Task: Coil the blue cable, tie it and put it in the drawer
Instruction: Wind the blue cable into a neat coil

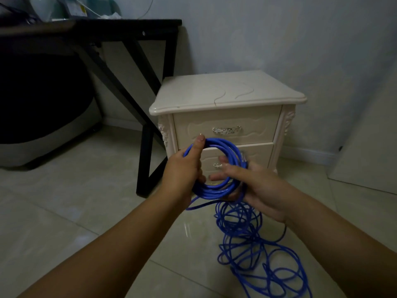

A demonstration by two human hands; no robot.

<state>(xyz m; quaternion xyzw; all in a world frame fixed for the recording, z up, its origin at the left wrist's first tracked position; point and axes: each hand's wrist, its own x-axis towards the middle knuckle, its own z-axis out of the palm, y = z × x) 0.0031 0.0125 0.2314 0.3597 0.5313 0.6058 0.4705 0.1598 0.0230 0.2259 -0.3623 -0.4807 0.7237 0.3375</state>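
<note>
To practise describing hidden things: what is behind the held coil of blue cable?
The nightstand's two drawer fronts. The upper handle shows fully; the lower handle is partly covered by the coil and the right hand. The drawers' insides cannot be seen.

Black table (107,24) upper left, crossed legs down to floor. Pale clutter (51,9) on top, too blurred to name. Dark bulky thing (43,93) underneath, grey at base. Glossy beige floor tiles (64,201). Pale wall (279,35) behind. White panel (369,151) leaning far right.
</note>
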